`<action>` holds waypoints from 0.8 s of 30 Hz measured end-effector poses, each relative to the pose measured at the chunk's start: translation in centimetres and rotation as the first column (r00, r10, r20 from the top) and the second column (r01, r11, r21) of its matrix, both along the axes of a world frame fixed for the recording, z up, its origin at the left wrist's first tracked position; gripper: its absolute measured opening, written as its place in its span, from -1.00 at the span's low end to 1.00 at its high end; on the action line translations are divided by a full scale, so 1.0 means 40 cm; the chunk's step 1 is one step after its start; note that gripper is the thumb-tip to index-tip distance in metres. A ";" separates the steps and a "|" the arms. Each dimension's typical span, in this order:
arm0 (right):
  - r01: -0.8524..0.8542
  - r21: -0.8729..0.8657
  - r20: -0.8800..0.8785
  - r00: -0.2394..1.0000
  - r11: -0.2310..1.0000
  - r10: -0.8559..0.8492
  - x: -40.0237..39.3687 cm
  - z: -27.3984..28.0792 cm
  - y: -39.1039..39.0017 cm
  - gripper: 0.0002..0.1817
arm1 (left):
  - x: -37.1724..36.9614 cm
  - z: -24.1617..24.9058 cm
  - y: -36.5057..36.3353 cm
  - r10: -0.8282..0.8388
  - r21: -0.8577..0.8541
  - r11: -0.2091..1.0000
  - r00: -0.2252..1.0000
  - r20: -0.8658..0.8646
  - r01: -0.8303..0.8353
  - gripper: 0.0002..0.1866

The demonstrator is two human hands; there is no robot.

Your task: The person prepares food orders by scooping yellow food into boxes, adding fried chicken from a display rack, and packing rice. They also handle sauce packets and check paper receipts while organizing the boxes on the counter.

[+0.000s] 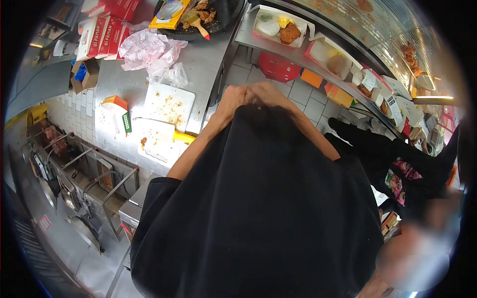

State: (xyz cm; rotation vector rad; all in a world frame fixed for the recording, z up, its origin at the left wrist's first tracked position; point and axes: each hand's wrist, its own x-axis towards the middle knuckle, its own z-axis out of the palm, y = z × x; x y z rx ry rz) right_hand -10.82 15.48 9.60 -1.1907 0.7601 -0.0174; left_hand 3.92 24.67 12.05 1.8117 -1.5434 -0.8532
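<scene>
Both of my hands meet at the top centre, at the far edge of the black cloth (248, 198) of my clothing. My left hand (233, 98) has its fingers bent inward. Close beside it, my right hand (266, 93) is bent the same way, and the two nearly touch. The fingertips are hidden or too small to tell, so what they hold cannot be made out. Left of my hands lies a white cutting board (169, 107) with crumbs, and below it a second board (158, 141) with a yellow-handled tool (184, 137).
Crumpled pink-white plastic (149, 48), red boxes (102, 37) and a dark pan (218, 17) are on the left counter. Opened food boxes (278, 27) line the right shelf. A person in black (417, 154) stands at the right. Fryers (94, 169) are at the lower left.
</scene>
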 end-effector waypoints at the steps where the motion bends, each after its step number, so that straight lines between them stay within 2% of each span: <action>1: -0.002 -0.003 0.001 1.000 1.000 0.002 0.000 -0.003 -0.001 -0.69 | 0.007 -0.004 0.002 0.025 0.023 0.999 0.992 0.123 -0.028 -0.74; 2: -0.090 -0.529 -0.060 0.996 0.844 0.069 0.007 0.013 -0.008 -0.71 | 0.019 0.011 -0.013 0.050 0.034 0.998 0.968 0.247 -0.060 -0.73; 3: -0.172 -0.885 -0.147 0.985 0.432 0.093 0.009 0.028 -0.004 -0.72 | 0.028 0.027 -0.015 0.055 0.028 0.998 0.967 0.248 -0.064 -0.73; 4: -0.175 -0.886 -0.147 0.984 0.430 0.096 0.002 0.045 0.002 -0.72 | 0.039 0.044 -0.009 -0.037 0.044 0.999 0.964 0.262 0.026 -0.75; 5: -0.251 -0.880 -0.254 0.966 0.402 0.047 0.008 0.108 -0.006 -0.73 | 0.051 0.081 -0.015 -0.122 0.055 0.992 0.952 0.280 0.111 -0.77; 6: -0.326 -0.865 -0.354 0.935 0.381 -0.003 0.014 0.174 -0.012 -0.74 | 0.062 0.120 -0.020 -0.111 0.052 0.994 0.952 0.284 0.100 -0.77; 7: -0.328 -0.865 -0.351 0.936 0.381 0.008 0.011 0.232 -0.016 -0.74 | 0.070 0.169 -0.022 -0.143 0.067 0.989 0.948 0.286 0.129 -0.77; 9: -0.318 -0.878 -0.280 0.947 0.358 0.154 0.003 0.351 -0.047 -0.75 | 0.091 0.279 -0.035 -0.170 0.076 0.985 0.940 0.295 0.155 -0.78; 10: -0.315 -0.880 -0.277 0.948 0.355 0.156 0.003 0.408 -0.060 -0.75 | 0.099 0.341 -0.042 -0.167 0.033 0.986 0.976 0.140 0.164 -0.80; 11: -0.320 -0.832 -0.250 0.946 0.454 0.208 0.001 0.464 -0.073 -0.77 | 0.102 0.394 -0.042 -0.169 -0.012 0.986 0.985 -0.021 0.169 -0.82; 12: -0.328 -0.771 -0.221 0.942 0.546 0.254 -0.003 0.520 -0.082 -0.78 | 0.103 0.433 -0.035 -0.170 -0.014 0.985 0.985 -0.023 0.170 -0.82; 15: -0.291 -0.828 -0.169 0.945 0.480 0.281 -0.019 0.669 -0.080 -0.81 | 0.092 0.539 -0.011 -0.096 -0.104 0.991 0.992 -0.082 0.087 -0.86; 17: -0.256 -0.869 -0.109 0.934 0.424 0.340 -0.034 0.758 -0.070 -0.83 | 0.077 0.625 0.006 -0.066 -0.264 0.963 0.997 -0.049 0.051 -0.88; 18: -0.265 -0.872 -0.094 0.915 0.411 0.392 -0.042 0.804 -0.069 -0.83 | 0.079 0.668 0.013 -0.103 -0.291 0.954 0.992 -0.079 0.076 -0.85; 19: -0.199 -0.895 -0.036 0.924 0.399 0.382 -0.049 0.846 -0.061 -0.84 | 0.080 0.670 0.015 -0.202 -0.500 0.859 0.969 -0.140 0.107 -0.83; 20: -0.098 -0.932 0.036 0.934 0.350 0.356 -0.051 0.862 -0.048 -0.85 | 0.066 0.673 0.015 -0.224 -0.605 0.792 0.963 -0.151 0.090 -0.75; 22: 0.062 -0.963 0.157 0.921 0.261 0.358 -0.054 0.894 -0.027 -0.86 | 0.028 0.691 -0.014 -0.057 -0.748 0.662 0.993 -0.103 -0.040 -0.54; 24: 0.063 -0.958 0.191 0.866 0.279 0.461 -0.041 0.915 -0.024 -0.85 | -0.016 0.701 -0.052 0.193 -0.797 0.569 0.975 -0.110 -0.203 -0.31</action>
